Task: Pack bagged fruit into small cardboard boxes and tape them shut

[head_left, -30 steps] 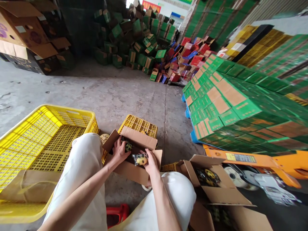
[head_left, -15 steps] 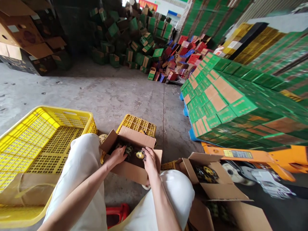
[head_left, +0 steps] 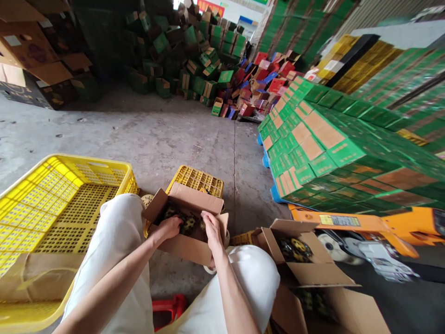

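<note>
- My left hand [head_left: 170,227] reaches into the left part of the cardboard box [head_left: 198,198] between my knees, over the mottled dark-and-yellow packs [head_left: 188,224]. Its fingers bend downward and the tips are hidden, so I cannot tell whether they are clamped on one.
- My right hand [head_left: 212,228] is at the box's right end, fingers close together and pointing inward. A brownish-yellow item [head_left: 202,226] sits just beside them; I cannot tell whether I grip it.
- The packs lie inside the box, its flaps spread, in front of a small yellow crate [head_left: 205,175]. Any print on them is too small to read.
- To my right, a second box [head_left: 320,273] holds similar yellow-and-black packs [head_left: 295,250].
- The orange pallet jack [head_left: 375,223] carries a yellow-and-grey label [head_left: 339,220] with text too fine to make out.
- The stacked green cartons [head_left: 320,164] bear pale lettering on their sides, blurred past reading.
- Far off, a red banner [head_left: 211,8] shows light characters that I cannot read.
- A white label [head_left: 334,66] sits on the black band across the yellow stack [head_left: 373,60].
- At upper left, a brown carton [head_left: 21,53] has purple print and a white sticker [head_left: 13,41], its wording illegible.
</note>
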The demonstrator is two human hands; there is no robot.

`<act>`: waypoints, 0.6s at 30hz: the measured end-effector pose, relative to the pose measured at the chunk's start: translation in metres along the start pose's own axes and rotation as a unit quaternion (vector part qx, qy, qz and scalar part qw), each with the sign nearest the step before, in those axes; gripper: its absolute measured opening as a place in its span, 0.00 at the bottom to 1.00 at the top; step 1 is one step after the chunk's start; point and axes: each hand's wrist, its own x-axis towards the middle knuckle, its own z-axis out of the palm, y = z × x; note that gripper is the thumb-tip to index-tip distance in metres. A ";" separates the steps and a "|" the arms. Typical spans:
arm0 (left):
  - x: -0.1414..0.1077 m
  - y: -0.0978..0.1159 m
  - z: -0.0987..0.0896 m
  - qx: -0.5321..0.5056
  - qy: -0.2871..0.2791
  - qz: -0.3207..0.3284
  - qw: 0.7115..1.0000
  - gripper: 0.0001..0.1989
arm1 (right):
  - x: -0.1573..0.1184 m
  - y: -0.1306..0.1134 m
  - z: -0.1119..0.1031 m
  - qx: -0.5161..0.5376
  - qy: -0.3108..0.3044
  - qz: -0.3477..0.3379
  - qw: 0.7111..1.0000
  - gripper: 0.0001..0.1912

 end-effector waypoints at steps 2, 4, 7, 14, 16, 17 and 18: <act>0.001 0.001 0.002 0.002 -0.009 -0.004 1.000 0.24 | 0.000 0.000 0.003 -0.038 -0.053 0.032 0.997 0.25; 0.001 0.002 0.003 0.000 -0.009 -0.007 1.000 0.26 | 0.001 0.001 0.006 -0.093 -0.082 0.051 0.991 0.21; 0.000 0.003 0.001 -0.012 0.007 -0.001 1.000 0.25 | 0.003 -0.001 0.009 -0.129 -0.090 0.056 0.986 0.14; 0.001 0.005 -0.012 -0.068 0.093 0.038 0.993 0.21 | -0.002 -0.015 0.001 -0.106 -0.081 0.042 0.990 0.20; 0.001 0.007 -0.017 -0.084 0.120 0.043 0.988 0.21 | -0.006 -0.023 -0.003 -0.039 -0.071 0.020 0.997 0.24; 0.001 0.008 -0.020 -0.090 0.132 0.045 0.986 0.19 | -0.008 -0.027 -0.006 0.001 -0.065 0.010 0.998 0.26; 0.000 0.009 -0.023 -0.097 0.142 0.046 0.984 0.17 | -0.009 -0.032 -0.009 0.037 -0.061 -0.001 0.997 0.28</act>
